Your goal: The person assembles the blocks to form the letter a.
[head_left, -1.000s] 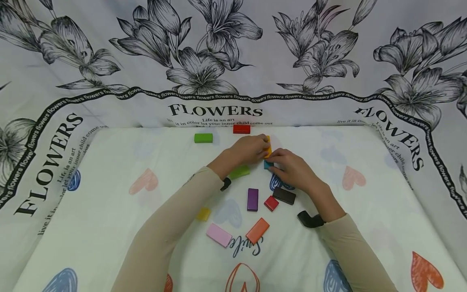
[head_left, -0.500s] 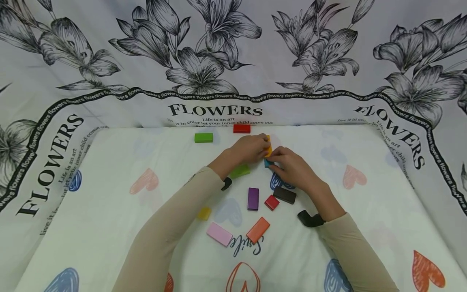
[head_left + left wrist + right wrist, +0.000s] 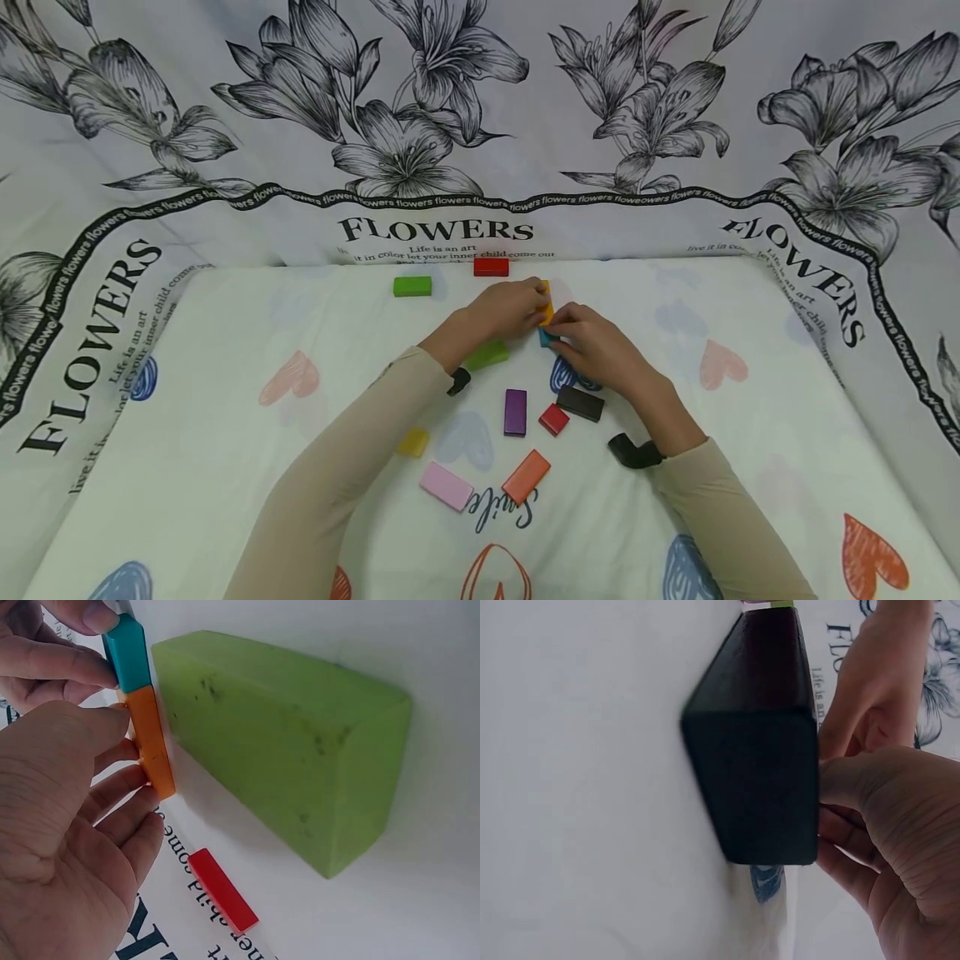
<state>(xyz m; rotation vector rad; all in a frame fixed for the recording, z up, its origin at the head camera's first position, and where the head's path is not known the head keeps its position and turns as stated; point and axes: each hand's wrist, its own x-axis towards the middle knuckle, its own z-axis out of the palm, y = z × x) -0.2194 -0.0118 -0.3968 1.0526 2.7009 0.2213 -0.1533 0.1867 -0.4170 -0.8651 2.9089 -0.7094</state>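
At the far middle of the cloth, my left hand (image 3: 504, 308) grips an orange block (image 3: 150, 742) between thumb and fingers. My right hand (image 3: 603, 348) pinches a small teal block (image 3: 130, 654). In the left wrist view the two blocks meet end to end, in one line. A green block (image 3: 262, 742) looms large beside them there; in the head view it lies partly behind my left wrist. A black block (image 3: 750, 787) fills the middle of the right wrist view and hides the teal block.
Beyond my hands lie a red block (image 3: 491, 267) and another green block (image 3: 412, 287). Nearer are a purple block (image 3: 515, 412), a small red block (image 3: 554, 419), an orange-red block (image 3: 527, 477), a pink block (image 3: 446, 486) and a yellow block (image 3: 413, 442), on white printed cloth.
Both hands keep their hold on the orange and teal blocks, with no clear movement. The whole head view has shifted slightly.
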